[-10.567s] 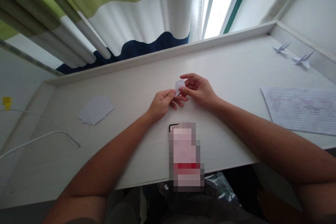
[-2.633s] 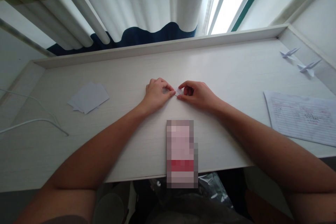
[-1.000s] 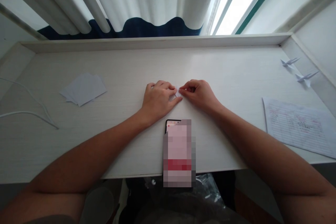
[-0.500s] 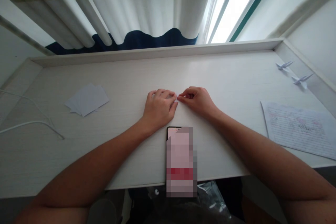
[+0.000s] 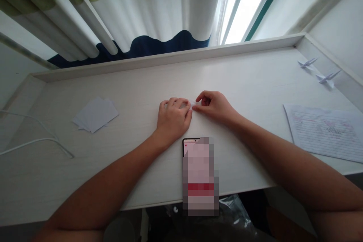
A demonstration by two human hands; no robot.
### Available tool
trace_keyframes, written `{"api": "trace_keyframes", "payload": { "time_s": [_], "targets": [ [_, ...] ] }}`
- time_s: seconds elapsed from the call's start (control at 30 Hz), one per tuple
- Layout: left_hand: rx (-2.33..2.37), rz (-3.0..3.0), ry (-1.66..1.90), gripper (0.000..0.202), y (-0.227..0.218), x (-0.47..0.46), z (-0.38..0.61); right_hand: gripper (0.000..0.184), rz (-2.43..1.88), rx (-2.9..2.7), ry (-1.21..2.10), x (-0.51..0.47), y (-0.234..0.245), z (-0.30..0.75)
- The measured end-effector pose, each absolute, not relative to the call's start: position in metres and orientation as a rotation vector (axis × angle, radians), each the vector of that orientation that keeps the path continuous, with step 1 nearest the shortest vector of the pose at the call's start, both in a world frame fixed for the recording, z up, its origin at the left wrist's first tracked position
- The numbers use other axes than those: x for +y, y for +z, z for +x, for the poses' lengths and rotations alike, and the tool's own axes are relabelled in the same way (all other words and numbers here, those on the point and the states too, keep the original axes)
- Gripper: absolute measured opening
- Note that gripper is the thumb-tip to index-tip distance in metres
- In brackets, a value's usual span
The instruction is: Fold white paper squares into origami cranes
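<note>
Under the fingers of my left hand lies a small piece of folded white paper, mostly hidden. That hand is closed on it, pressing it to the desk, thumb near the paper's front edge. My right hand is just to the right, its thumb tip at the paper's end. Its forefinger is curled above, with a visible gap between finger and thumb, while the other fingers bend inward. Two small folded paper figures with crossed, pointed ends stand at the desk's far right.
Loose white paper sheets overlap on the left, near a white cable. A phone with a blurred screen lies at the front edge. Written lined paper rests at right. A raised rim runs along the white desk's back.
My right forefinger has lifted away from the thumb, showing more of the folded paper. My left hand keeps its hold. The whole view has tilted slightly.
</note>
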State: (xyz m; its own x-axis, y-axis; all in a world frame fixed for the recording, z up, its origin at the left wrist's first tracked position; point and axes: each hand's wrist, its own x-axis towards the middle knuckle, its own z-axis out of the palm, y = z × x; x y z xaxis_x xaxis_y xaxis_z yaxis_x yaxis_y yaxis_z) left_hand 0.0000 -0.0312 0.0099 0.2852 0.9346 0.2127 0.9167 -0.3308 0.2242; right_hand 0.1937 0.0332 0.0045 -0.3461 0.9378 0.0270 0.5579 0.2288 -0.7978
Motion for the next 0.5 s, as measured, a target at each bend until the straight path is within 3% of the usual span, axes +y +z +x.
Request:
{"api": "trace_keyframes", "payload": {
  "time_s": [0.33,0.5],
  "targets": [
    [1.783,2.379,0.559,0.027,0.007,-0.0278,-0.002,0.022,-1.423,-2.069,0.824,0.037,0.0004,0.1866],
    [1.818,2.312,0.575,0.036,0.0049,-0.0247,-0.0041,0.026,-1.329,-2.113,0.861,0.0371,-0.0001,0.1891]
  ]
}}
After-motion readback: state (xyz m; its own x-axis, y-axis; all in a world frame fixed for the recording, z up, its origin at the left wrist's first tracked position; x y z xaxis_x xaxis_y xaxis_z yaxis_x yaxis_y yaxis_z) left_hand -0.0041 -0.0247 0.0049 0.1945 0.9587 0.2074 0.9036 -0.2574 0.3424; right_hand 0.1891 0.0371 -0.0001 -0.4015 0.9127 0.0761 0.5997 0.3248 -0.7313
